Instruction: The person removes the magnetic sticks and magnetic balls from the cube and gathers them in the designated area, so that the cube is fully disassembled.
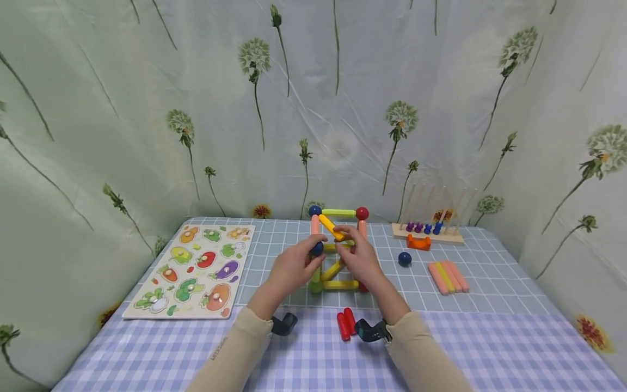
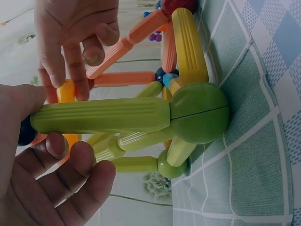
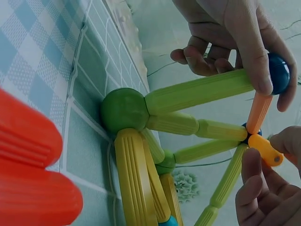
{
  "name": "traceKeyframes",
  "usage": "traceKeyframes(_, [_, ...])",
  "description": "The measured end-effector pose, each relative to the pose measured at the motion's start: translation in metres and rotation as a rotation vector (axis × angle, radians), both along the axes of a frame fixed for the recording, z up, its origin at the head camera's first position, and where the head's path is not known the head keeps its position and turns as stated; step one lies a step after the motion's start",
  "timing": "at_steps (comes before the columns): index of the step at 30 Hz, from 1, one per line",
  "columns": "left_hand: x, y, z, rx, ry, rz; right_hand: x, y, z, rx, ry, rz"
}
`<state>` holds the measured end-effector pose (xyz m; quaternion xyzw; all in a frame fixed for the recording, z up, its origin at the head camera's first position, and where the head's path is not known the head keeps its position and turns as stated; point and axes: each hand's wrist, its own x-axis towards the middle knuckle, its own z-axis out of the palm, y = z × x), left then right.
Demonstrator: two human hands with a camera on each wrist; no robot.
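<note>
Evidently the scene is a cloth-covered worktop (image 1: 166,354) walled in by a pale curtain (image 1: 210,92), its print of dandelions and long thin stems running behind the surface and along both sides; two coverings dress the top, a grey-green grid cloth (image 1: 392,294) over the far part and a lilac-and-white checked cloth (image 1: 490,348) over the near part. On the grid cloth, about the middle, stands a frame (image 1: 340,285) of coloured sticks and balls, taller than anything beside it; the left hand (image 1: 293,268) grips a dark blue ball (image 1: 317,249) at the top of the frame's near left upright, a green stick; the right hand (image 1: 360,256) pinches an orange-yellow stick (image 1: 331,227) above the frame, the stick's far end close to the rear left corner, though I cannot tell whether it touches there. Round about, a vegetable puzzle board (image 1: 196,311) lies flat on the left; at the far right sits a wooden rack (image 1: 455,238) of upright pegs with purple and blue beads low on them, an orange arched piece (image 1: 418,243) just before it; nearer lie a loose blue ball (image 1: 404,259) and a row of pink and yellow sticks (image 1: 448,277); two red sticks (image 1: 343,325) rest together on the checked cloth, between the forearms.
</note>
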<state>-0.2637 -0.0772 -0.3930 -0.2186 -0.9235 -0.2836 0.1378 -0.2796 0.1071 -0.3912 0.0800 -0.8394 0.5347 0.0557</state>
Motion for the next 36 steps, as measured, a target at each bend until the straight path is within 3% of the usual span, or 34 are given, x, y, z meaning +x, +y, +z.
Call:
traceKeyframes(7, [0.001,0.000,-0.002,-0.011,0.012,0.000,0.002,-0.003,0.000,0.082,0.115,0.026])
traceKeyframes(13, [0.001,0.001,-0.004,-0.012,-0.002,0.004,0.011,0.004,0.006,0.088,0.148,-0.019])
traceKeyframes(20, [0.001,0.001,-0.001,-0.016,-0.001,0.004,0.016,0.030,0.019,0.109,0.175,-0.010])
traceKeyframes(28, [0.001,0.000,0.001,0.007,-0.012,0.011,0.016,0.065,0.039,0.155,0.157,0.002])
traceKeyframes(36, [0.002,0.001,0.002,0.001,-0.013,0.000,0.014,0.089,0.042,0.217,0.090,-0.023])
